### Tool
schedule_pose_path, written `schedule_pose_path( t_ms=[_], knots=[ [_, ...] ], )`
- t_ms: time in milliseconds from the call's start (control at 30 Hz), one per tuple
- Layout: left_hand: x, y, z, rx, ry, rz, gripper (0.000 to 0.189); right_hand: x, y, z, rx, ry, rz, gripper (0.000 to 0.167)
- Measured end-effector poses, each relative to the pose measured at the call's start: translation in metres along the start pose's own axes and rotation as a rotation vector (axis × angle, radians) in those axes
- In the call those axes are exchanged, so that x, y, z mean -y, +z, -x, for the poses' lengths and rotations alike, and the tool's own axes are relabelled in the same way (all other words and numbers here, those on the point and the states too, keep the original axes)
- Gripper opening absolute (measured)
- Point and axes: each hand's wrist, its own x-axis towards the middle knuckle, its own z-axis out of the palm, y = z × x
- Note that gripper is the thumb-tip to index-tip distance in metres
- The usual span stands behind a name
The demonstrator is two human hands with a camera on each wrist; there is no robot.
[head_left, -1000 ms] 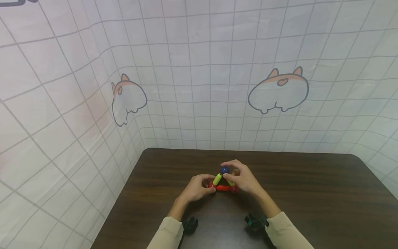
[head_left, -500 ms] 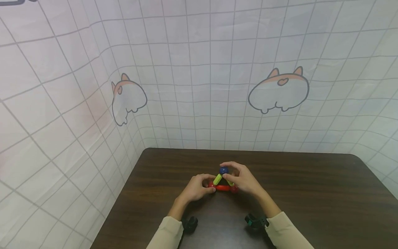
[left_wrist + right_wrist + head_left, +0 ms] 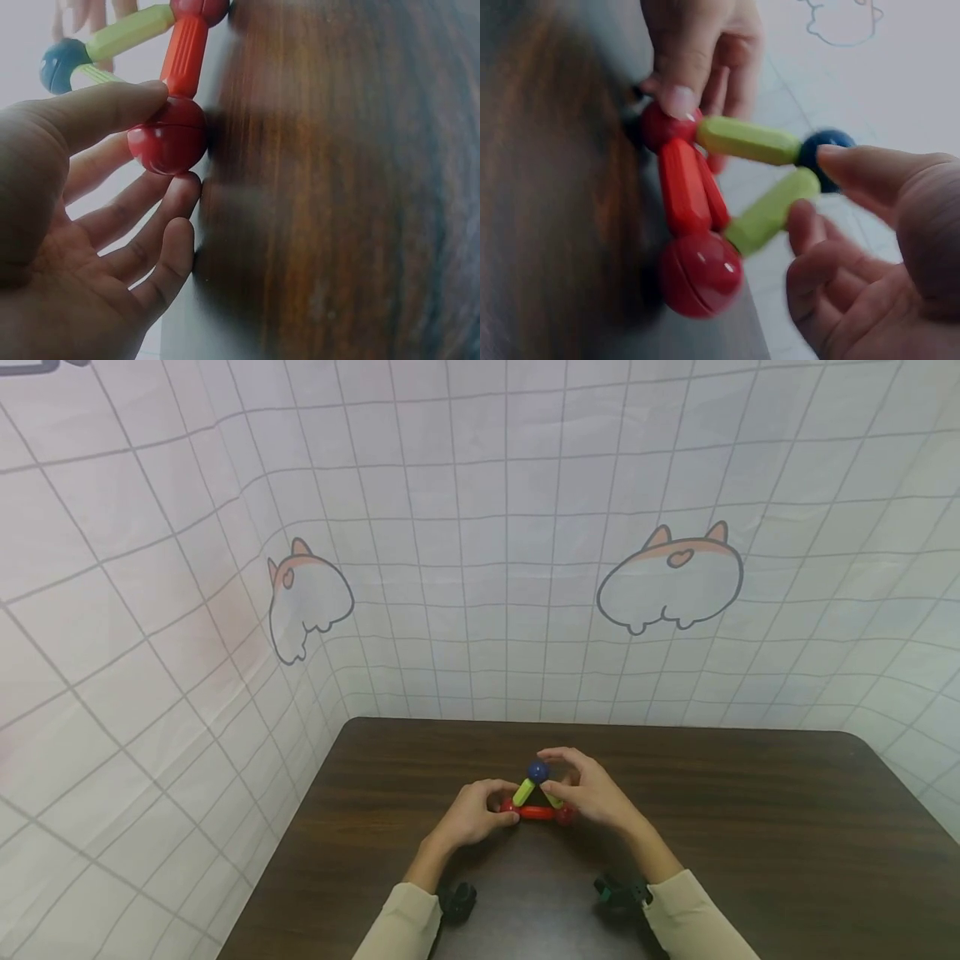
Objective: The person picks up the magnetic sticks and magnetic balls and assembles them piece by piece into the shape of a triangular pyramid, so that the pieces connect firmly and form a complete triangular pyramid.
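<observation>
A magnetic ball-and-rod frame stands on the table. A blue ball (image 3: pixel 538 772) tops two yellow-green rods (image 3: pixel 748 140), which slope down to red balls joined by a red rod (image 3: pixel 537 812). Behind that, the right wrist view shows part of another red rod (image 3: pixel 713 191). My left hand (image 3: pixel 471 814) pinches the left red ball (image 3: pixel 171 139) between thumb and fingers. My right hand (image 3: pixel 592 789) is around the blue ball, thumb and index finger slightly parted beside it. Its thumb (image 3: pixel 870 169) overlaps the ball in the right wrist view. The right red ball (image 3: pixel 701 275) sits below this hand.
The dark wooden table (image 3: pixel 750 827) extends on both sides of the hands. A white gridded cloth (image 3: pixel 480 568) with cartoon animal prints hangs behind and to the left. Black wrist devices (image 3: pixel 458 902) sit by both cuffs.
The right hand's thumb and index finger have shifted slightly right, off the blue ball, and the ball has drifted slightly left. The left hand keeps its grip on the red ball.
</observation>
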Motion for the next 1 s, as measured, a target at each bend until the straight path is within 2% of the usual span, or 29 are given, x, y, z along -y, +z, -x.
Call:
schedule_pose_path(
  t_ms=[167,333,567,1000],
  knots=[
    [0.000,0.001,-0.001,-0.022,-0.008,0.001,0.041,-0.007,-0.014,0.004,0.028,0.029,0.125,0.041],
    [-0.002,0.002,-0.001,-0.046,-0.017,-0.016,0.040,-0.013,-0.022,0.008,0.094,0.062,0.215,0.038],
    [0.001,-0.002,0.001,-0.033,-0.025,-0.007,0.041,-0.021,-0.021,0.009,0.191,0.122,0.153,0.034],
    [0.003,-0.004,0.001,-0.014,-0.027,0.007,0.038,-0.022,-0.020,0.011,0.204,0.149,0.128,0.035]
  ],
)
